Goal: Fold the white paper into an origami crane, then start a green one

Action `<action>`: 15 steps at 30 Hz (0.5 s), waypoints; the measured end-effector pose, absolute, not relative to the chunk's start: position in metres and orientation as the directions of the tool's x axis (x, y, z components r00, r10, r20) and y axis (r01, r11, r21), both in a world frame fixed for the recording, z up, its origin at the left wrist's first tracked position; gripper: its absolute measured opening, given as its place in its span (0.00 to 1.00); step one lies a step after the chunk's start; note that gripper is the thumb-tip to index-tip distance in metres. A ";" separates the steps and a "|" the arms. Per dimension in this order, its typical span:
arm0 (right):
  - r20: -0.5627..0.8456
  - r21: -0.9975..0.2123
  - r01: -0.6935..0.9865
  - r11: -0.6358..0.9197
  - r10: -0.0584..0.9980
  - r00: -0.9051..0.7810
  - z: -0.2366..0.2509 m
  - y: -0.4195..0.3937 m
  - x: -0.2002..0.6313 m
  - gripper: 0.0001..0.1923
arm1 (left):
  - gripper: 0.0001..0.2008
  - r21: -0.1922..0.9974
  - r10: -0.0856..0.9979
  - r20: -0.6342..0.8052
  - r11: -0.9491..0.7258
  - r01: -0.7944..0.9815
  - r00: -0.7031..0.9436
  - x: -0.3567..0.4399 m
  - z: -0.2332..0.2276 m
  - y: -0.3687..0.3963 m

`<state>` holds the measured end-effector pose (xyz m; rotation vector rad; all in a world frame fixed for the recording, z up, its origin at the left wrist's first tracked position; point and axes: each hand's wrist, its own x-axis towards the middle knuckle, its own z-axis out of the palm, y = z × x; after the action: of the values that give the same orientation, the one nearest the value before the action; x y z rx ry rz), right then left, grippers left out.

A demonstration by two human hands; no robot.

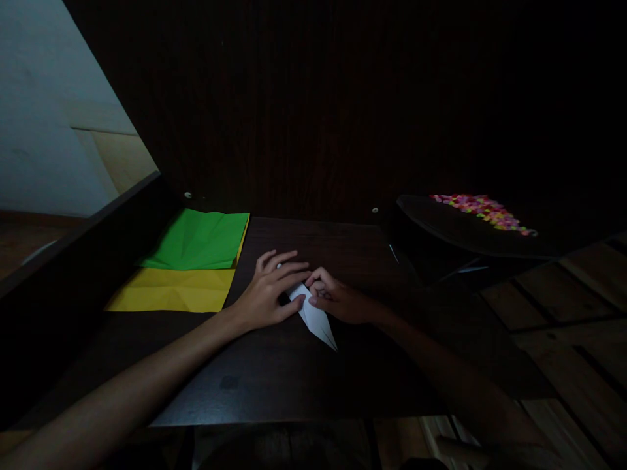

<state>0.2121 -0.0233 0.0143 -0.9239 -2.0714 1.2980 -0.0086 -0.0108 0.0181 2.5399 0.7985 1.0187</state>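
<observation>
A white sheet of folded paper (315, 318) lies slantwise on the dark tabletop, its narrow pointed end toward me. Across its upper part rests my left hand (268, 290), open, with fingers stretched out and the thumb on the paper. My right hand (337, 299) is closed at the paper's right edge, fingers curled and thumb against the sheet. The paper's far end is mostly covered by my left fingers. To the left lie a green sheet (200, 238) and, partly beneath it, a yellow sheet (176, 290), both creased.
A dark wooden panel (294, 117) rises behind the table (235, 372). A low side board (83, 254) borders the left. At the right, a dark surface (431, 219) carries a cluster of small colourful pieces (484, 210). Wooden slats (553, 300) show below it.
</observation>
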 end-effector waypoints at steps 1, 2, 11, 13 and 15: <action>0.074 -0.885 0.322 0.338 0.783 -0.618 0.012 -0.021 0.213 0.09 | 0.23 0.446 0.576 0.518 -0.813 0.375 0.632 -0.009 0.016 -0.010; 0.087 -0.856 0.364 0.368 0.795 -0.600 0.010 -0.019 0.213 0.09 | 0.24 0.437 0.564 0.486 -0.818 0.373 0.667 -0.009 0.013 -0.009; 0.124 -0.595 0.561 0.575 0.756 -0.643 0.015 -0.013 0.224 0.07 | 0.13 0.184 0.493 0.349 -0.870 0.458 0.797 -0.014 0.009 -0.004; 0.117 -0.537 0.614 0.579 0.772 -0.625 0.015 -0.014 0.225 0.06 | 0.13 0.120 0.480 0.353 -0.874 0.470 0.803 -0.013 0.009 -0.006; 0.118 -0.480 0.655 0.583 0.783 -0.610 0.015 -0.016 0.223 0.07 | 0.13 0.084 0.476 0.352 -0.874 0.479 0.806 -0.011 0.009 -0.008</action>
<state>0.2232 -0.0158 0.0147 -1.1737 -2.4987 0.5681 -0.0112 -0.0083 0.0087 2.9943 0.7919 0.5795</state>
